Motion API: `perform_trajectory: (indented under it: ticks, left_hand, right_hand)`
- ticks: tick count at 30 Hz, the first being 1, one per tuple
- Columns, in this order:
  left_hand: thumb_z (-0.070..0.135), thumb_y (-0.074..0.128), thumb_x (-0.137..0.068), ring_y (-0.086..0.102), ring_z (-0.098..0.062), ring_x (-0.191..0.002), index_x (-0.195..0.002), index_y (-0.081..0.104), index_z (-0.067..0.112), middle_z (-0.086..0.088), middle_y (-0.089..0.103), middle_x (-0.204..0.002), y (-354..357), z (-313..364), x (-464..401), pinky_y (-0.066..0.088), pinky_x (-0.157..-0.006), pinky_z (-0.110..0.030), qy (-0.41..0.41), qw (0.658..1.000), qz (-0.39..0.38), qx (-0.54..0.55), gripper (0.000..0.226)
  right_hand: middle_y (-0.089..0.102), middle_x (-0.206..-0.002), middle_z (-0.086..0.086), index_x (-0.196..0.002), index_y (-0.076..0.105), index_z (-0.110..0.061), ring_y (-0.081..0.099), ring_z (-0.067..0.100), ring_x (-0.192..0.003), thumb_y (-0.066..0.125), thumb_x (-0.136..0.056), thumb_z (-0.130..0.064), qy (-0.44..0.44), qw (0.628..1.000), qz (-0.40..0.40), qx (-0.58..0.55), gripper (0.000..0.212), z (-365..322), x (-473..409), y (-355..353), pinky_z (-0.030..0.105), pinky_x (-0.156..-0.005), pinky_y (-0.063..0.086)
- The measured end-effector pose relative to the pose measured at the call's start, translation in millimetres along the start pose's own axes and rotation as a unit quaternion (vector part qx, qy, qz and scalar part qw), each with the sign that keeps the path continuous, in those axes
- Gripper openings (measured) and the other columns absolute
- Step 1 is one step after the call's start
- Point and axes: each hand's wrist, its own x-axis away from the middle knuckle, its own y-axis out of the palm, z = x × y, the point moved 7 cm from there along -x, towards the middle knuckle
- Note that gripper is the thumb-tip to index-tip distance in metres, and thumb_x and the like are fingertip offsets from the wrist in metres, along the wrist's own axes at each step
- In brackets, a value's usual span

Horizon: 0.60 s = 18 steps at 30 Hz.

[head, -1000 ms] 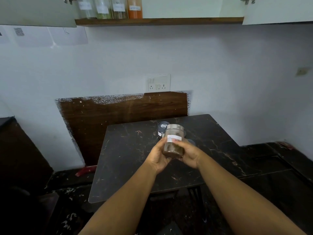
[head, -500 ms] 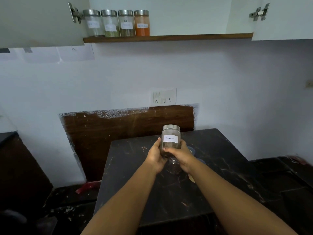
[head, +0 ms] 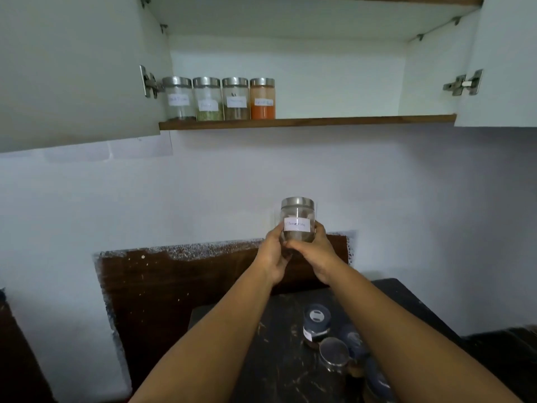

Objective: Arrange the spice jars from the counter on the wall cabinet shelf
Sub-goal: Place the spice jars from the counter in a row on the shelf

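Head view of an open wall cabinet above a dark marble-patterned table (head: 279, 370). Both hands hold one glass spice jar (head: 297, 219) upright in the air, in front of the white wall, well below the cabinet shelf (head: 348, 121) and above the table. The jar has a brushed-metal lid and a white paper label with handwriting too blurred to read; a low layer of brownish spice fills its bottom part. The left hand (head: 273, 257) wraps the jar's lower left side with curled fingers. The right hand (head: 315, 254) cups the lower right side, its thumb across the front below the label; each grip is closed round the jar. Both forearms reach up and forward from the bottom edge of the view.

Four metal-lidded glass jars stand side by side at the left end of the shelf, each with a white handwritten label that cannot be read. From the left: a nearly empty jar (head: 177, 98) with dark contents at its base, a jar of green spice (head: 207, 99), a jar of brown spice (head: 236, 99) and a jar of orange powder (head: 262, 99). The rest of the shelf runs bare to the right.

On the table, near the right forearm, stand further jars: a lidded jar (head: 316, 324) with a white label, and a metal-lidded jar (head: 334, 354) just in front of it; their contents cannot be told. Metal hinges (head: 463, 84) show on both open doors.
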Motion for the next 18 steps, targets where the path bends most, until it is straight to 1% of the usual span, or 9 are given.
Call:
perform_trajectory:
  ticks: [2, 5, 7, 9, 11, 12, 15, 16, 18]
  left_hand:
    - [0.036, 0.050, -0.098, 0.065, -0.024, -0.111, -0.126, 0.061, 0.011, -0.012, 0.070, -0.116, 8, 28, -15, 0.049, -0.099, -0.037, 0.026, 1.000, -0.007, -0.014, 0.039]
    - [0.034, 0.047, -0.099, 0.064, -0.022, -0.111, -0.125, 0.059, 0.013, -0.010, 0.068, -0.119, 21, 70, -36, 0.047, -0.102, -0.037, 0.062, 0.998, 0.004, -0.024, 0.035]
    - [0.035, 0.044, -0.101, 0.063, -0.022, -0.112, -0.128, 0.056, 0.015, -0.010, 0.066, -0.120, 37, 101, -49, 0.046, -0.103, -0.038, 0.090, 0.996, 0.000, -0.029, 0.036]
    - [0.035, 0.042, -0.101, 0.063, -0.020, -0.110, -0.131, 0.053, 0.015, -0.009, 0.066, -0.118, 54, 132, -59, 0.051, -0.097, -0.034, 0.127, 0.991, -0.011, -0.044, 0.037]
    - [0.035, 0.041, -0.101, 0.064, -0.016, -0.105, -0.129, 0.051, 0.016, -0.007, 0.066, -0.116, 71, 165, -67, 0.052, -0.088, -0.029, 0.170, 0.983, -0.015, -0.067, 0.035]
    - [0.039, 0.042, -0.100, 0.064, -0.016, -0.105, -0.129, 0.050, 0.017, -0.007, 0.064, -0.119, 79, 181, -71, 0.052, -0.089, -0.030, 0.193, 0.978, -0.011, -0.083, 0.037]
    - [0.058, 0.047, -0.084, 0.059, -0.018, -0.115, -0.129, 0.050, 0.028, -0.005, 0.056, -0.130, 102, 225, -84, 0.046, -0.103, -0.040, 0.242, 0.959, 0.001, -0.145, 0.054]
    - [0.057, 0.046, -0.087, 0.058, -0.018, -0.116, -0.130, 0.050, 0.028, -0.004, 0.056, -0.131, 109, 237, -88, 0.044, -0.104, -0.038, 0.253, 0.953, 0.003, -0.167, 0.052]
    - [0.046, 0.040, -0.100, 0.058, -0.015, -0.114, -0.133, 0.048, 0.023, -0.002, 0.059, -0.128, 118, 257, -97, 0.045, -0.096, -0.030, 0.279, 0.939, 0.004, -0.199, 0.041]
  right_hand:
    - [0.062, -0.115, 0.000, -0.138, 0.034, -0.025, 0.060, 0.014, -0.104, 0.080, -0.069, -0.010, -0.034, 0.999, 0.003, -0.014, 0.084, -24, -18, 4, 0.023, -0.078, 0.048]
    - [0.060, -0.119, 0.000, -0.141, 0.029, -0.027, 0.059, 0.017, -0.108, 0.081, -0.068, -0.014, -0.079, 0.997, 0.019, 0.005, 0.091, -63, -42, 5, 0.033, -0.092, 0.050]
    - [0.058, -0.120, -0.001, -0.142, 0.027, -0.028, 0.058, 0.017, -0.109, 0.080, -0.069, -0.016, -0.111, 0.993, 0.029, 0.017, 0.091, -95, -60, 4, 0.035, -0.094, 0.049]
    - [0.057, -0.121, -0.001, -0.143, 0.026, -0.029, 0.058, 0.018, -0.110, 0.079, -0.071, -0.017, -0.146, 0.988, 0.033, 0.020, 0.090, -127, -74, 1, 0.036, -0.096, 0.049]
    - [0.058, -0.120, -0.002, -0.141, 0.027, -0.029, 0.060, 0.014, -0.108, 0.077, -0.073, -0.018, -0.184, 0.982, 0.034, 0.021, 0.085, -160, -89, -3, 0.033, -0.094, 0.050]
    - [0.060, -0.119, -0.003, -0.140, 0.029, -0.028, 0.060, 0.011, -0.105, 0.076, -0.074, -0.018, -0.200, 0.979, 0.033, 0.022, 0.082, -175, -96, -5, 0.030, -0.090, 0.050]
    - [0.060, -0.118, -0.005, -0.139, 0.031, -0.028, 0.061, 0.008, -0.103, 0.077, -0.075, -0.024, -0.249, 0.967, 0.039, 0.047, 0.079, -222, -118, -12, 0.022, -0.079, 0.048]
    - [0.060, -0.118, -0.006, -0.139, 0.032, -0.028, 0.061, 0.009, -0.103, 0.077, -0.075, -0.027, -0.262, 0.962, 0.044, 0.058, 0.079, -236, -125, -15, 0.022, -0.078, 0.048]
    - [0.060, -0.120, -0.006, -0.138, 0.034, -0.028, 0.060, 0.012, -0.106, 0.077, -0.073, -0.035, -0.274, 0.957, 0.051, 0.085, 0.078, -258, -142, -23, 0.027, -0.084, 0.049]
